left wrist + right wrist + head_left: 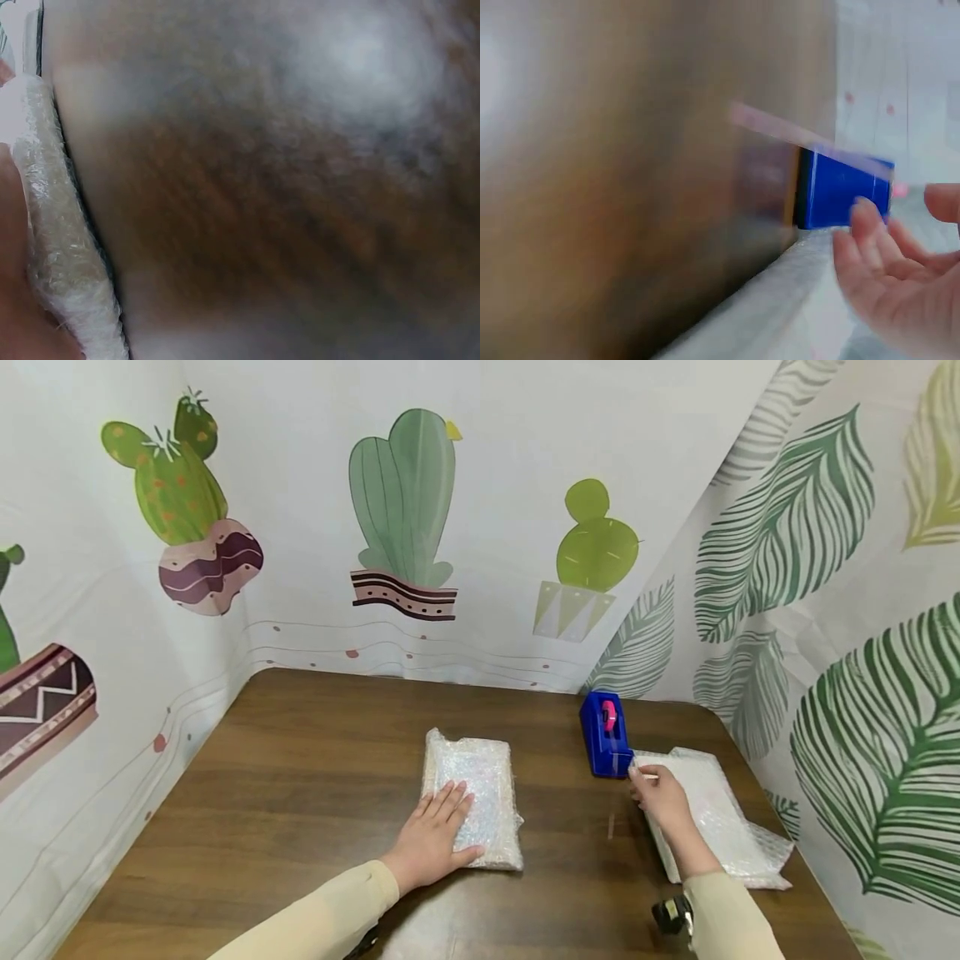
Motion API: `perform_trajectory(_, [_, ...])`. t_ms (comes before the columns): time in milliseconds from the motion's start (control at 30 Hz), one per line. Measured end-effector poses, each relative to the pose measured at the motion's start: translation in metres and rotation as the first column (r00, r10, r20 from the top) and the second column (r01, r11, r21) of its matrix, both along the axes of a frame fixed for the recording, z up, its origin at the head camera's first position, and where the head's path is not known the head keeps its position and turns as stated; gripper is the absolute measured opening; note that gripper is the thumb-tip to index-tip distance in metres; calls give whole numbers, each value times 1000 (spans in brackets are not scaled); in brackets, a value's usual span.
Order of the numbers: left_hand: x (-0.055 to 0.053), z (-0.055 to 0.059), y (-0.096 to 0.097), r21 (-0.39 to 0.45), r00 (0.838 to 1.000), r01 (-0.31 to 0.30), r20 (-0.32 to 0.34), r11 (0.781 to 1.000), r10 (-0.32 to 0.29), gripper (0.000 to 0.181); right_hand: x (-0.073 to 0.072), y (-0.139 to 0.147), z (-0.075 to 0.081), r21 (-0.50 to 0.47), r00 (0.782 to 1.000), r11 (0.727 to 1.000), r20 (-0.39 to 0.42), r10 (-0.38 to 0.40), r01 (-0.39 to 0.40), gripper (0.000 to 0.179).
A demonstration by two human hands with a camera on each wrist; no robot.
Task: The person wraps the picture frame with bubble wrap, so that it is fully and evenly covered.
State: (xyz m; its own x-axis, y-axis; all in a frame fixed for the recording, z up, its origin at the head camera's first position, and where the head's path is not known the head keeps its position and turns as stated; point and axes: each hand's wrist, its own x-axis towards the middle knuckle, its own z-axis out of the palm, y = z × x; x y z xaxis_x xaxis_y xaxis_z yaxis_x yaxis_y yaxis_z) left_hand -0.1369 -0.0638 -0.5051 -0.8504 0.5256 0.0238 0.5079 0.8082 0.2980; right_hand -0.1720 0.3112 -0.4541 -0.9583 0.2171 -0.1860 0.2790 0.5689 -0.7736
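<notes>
A flat bubble-wrapped package [487, 768] lies near the middle of the table. My left hand [431, 839] rests on its lower left part with fingers extended. In the left wrist view, the wrapped edge [64, 225] shows along the left side. At the right, my right hand [663, 797] is beside the front end of a blue tape dispenser [606, 743] with a pink core. The right wrist view shows the thumb apart from loosely bent fingers, nothing visible between them. A clear strip of tape [780, 129] extends from the dispenser.
A second bubble-wrapped package [720, 818] lies under and beside my right forearm, near the table's right edge. The brown wooden table [315, 760] meets a patterned cloth backdrop [495, 485] at the back and sides.
</notes>
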Motion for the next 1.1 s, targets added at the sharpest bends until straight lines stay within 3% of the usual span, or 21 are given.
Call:
perform_trajectory(67, [0,1,1,0,1000,3,-3,1000,-3,79,-13,6,3,-138,997,990,80,-10,21,65])
perform_trajectory(200, [2,1,1,-4,1000,8,-7,1000,-8,79,-30,10,-2,-347,976,936,219,15,63,81])
perform_trajectory(467, [3,0,2,-13,999,3,-40,1000,-4,79,-47,5,-9,-558,942,814,332,43,159,48])
perform_trajectory(533, [1,-1,2,-13,999,5,-46,1000,-6,78,-48,3,-8,-582,938,794,345,47,174,45])
perform_trajectory(667, [1,-1,0,-7,999,4,-48,1000,-4,79,-48,-1,-5,-577,938,799,343,50,168,50])
perform_trajectory(833, [0,-2,-2,-6,999,-10,-41,1000,10,79,-42,-1,-6,-517,960,848,277,38,116,74])
perform_trajectory(900, [-1,-5,-2,-10,999,-9,-34,1000,9,79,-36,1,-10,-490,971,868,234,37,85,74])
perform_trajectory(1000, [-1,-7,-1,-15,1000,-7,-29,1000,6,80,-26,5,-19,-497,983,865,180,27,67,49])
perform_trajectory(1100, [0,-6,1,-9,999,-7,-33,1000,7,79,-20,6,-28,-552,992,831,124,-2,71,15])
